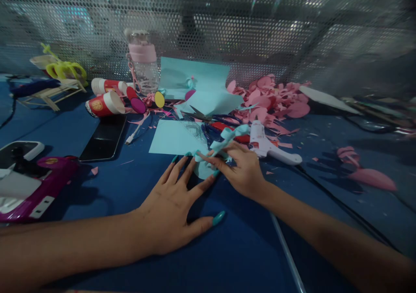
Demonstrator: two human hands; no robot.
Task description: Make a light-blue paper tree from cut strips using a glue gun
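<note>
My left hand (169,202) lies flat on the blue tabletop with its fingers spread. Its index fingertip presses beside a small light blue paper piece (203,171). Over that piece, my right hand (243,167) is closed in a pinch on a curled light blue paper strip (227,137), whose far end sticks up past the knuckles. The exact grip point is partly hidden behind the fingers. Just behind both hands is a flat light blue sheet (173,137). A white glue gun (269,143) rests to the right of my right hand.
Scissors (199,114) and a pink paper pile (263,98) lie behind. At the left are a phone (105,139), paper cups (105,104) and a purple device (55,180). A pink-lidded bottle (143,63) stands near a perforated metal panel (211,28). The glue gun's cord (338,202) runs right.
</note>
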